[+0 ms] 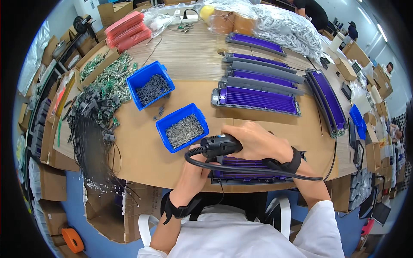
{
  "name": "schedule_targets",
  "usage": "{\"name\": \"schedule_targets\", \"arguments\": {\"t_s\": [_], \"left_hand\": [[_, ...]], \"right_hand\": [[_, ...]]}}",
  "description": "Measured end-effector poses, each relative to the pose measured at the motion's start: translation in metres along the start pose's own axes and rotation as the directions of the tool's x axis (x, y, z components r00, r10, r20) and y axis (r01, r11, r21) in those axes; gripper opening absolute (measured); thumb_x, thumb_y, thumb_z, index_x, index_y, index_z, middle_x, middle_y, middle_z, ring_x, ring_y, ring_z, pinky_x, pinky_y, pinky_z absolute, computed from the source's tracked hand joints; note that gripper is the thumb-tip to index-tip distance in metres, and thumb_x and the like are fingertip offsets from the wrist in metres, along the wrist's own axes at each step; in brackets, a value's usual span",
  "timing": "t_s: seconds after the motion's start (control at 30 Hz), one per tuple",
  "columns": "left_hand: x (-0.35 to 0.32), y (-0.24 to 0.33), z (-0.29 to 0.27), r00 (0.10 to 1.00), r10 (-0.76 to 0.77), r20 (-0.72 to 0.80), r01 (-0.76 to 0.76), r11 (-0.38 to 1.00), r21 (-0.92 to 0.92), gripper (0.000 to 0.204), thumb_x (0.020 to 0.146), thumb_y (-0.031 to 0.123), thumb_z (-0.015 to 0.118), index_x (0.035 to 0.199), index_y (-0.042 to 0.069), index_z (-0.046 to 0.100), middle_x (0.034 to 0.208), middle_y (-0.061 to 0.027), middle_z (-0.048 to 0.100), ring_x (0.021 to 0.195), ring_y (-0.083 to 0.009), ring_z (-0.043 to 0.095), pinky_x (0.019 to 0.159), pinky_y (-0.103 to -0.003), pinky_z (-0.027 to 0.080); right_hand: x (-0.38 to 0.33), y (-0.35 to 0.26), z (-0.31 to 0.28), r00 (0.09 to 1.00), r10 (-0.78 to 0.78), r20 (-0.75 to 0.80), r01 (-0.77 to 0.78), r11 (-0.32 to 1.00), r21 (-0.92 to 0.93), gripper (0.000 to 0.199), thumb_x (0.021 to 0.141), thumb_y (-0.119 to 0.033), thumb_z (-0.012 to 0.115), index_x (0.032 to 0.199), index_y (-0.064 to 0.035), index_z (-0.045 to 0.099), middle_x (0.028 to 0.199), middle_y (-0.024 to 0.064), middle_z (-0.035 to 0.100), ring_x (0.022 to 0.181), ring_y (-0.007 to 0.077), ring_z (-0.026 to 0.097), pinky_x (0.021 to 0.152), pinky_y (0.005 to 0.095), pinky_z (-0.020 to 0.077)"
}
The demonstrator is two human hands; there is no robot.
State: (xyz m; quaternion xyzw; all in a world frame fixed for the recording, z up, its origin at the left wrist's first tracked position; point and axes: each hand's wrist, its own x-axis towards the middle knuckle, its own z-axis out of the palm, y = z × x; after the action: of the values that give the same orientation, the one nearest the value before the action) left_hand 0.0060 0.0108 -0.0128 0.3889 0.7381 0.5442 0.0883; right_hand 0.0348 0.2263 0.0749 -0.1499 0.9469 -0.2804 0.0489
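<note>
Left, a blue bin (191,109) of small metal parts. Centre, my left hand (198,167), fingers hidden behind the driver, their grip impossible to tell. The black corded driver (219,146), probably rigid and fairly weighty, best held round its barrel, lies wrapped in my right hand (256,139) above the purple housing (245,175). The housing, on the cardboard nearest me, looks light and stiff; its rims suit holding.

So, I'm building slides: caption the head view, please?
Right grip around a black corded tool above a purple-and-grey housing, near two blue bins.
</note>
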Motion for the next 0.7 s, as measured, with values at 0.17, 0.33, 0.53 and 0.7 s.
{"name": "schedule_targets", "arguments": {"t_s": [0.17, 0.33, 0.53, 0.7], "left_hand": [[0.004, 0.008, -0.001, 0.999, -0.016, -0.039, 0.017, 1.0, 0.012, 0.046, 0.075, -0.003, 0.072, 0.119, 0.002, 0.059, 0.112, -0.0164, 0.061, 0.106, -0.0363, 0.056, 0.091, -0.041, 0.046], [0.007, 0.021, 0.0, 0.992, -0.088, -0.092, 0.088, 0.996, -0.007, 0.034, 0.07, -0.005, 0.072, 0.104, 0.002, 0.067, 0.103, -0.0162, 0.064, 0.104, -0.0389, 0.054, 0.088, -0.044, 0.045], [0.005, 0.017, 0.002, 0.991, -0.052, -0.122, 0.057, 0.998, 0.037, 0.033, 0.069, -0.007, 0.071, 0.101, 0.001, 0.068, 0.098, -0.0124, 0.063, 0.097, -0.033, 0.055, 0.084, -0.04, 0.046], [0.002, 0.016, -0.002, 0.988, 0.008, -0.152, 0.006, 0.996, 0.088, 0.032, 0.07, -0.007, 0.07, 0.101, 0.001, 0.067, 0.098, -0.0118, 0.062, 0.097, -0.0324, 0.055, 0.084, -0.04, 0.046]], "right_hand": [[0.002, -0.002, -0.002, 0.999, 0.021, 0.031, -0.021, 1.0, 0.0, 0.04, 0.066, -0.015, 0.079, 0.095, -0.0007, 0.055, 0.073, 0.0209, 0.062, 0.073, 0.0422, 0.06, 0.063, 0.0454, 0.0461], [0.007, -0.004, -0.005, 0.999, 0.031, 0.043, -0.031, 1.0, 0.001, 0.038, 0.067, -0.015, 0.078, 0.092, 0.002, 0.056, 0.074, 0.024, 0.062, 0.076, 0.0436, 0.061, 0.065, 0.0462, 0.0476], [0.012, -0.006, -0.006, 0.994, 0.078, 0.074, -0.084, 0.993, 0.087, 0.041, 0.064, -0.015, 0.078, 0.093, 0.0026, 0.055, 0.08, 0.0233, 0.062, 0.081, 0.0452, 0.059, 0.069, 0.0473, 0.0456], [0.013, -0.015, -0.003, 0.991, 0.107, 0.078, -0.112, 0.991, 0.068, 0.038, 0.065, -0.014, 0.076, 0.091, 0.0027, 0.055, 0.08, 0.0253, 0.062, 0.082, 0.0457, 0.059, 0.068, 0.0467, 0.0455]]}}
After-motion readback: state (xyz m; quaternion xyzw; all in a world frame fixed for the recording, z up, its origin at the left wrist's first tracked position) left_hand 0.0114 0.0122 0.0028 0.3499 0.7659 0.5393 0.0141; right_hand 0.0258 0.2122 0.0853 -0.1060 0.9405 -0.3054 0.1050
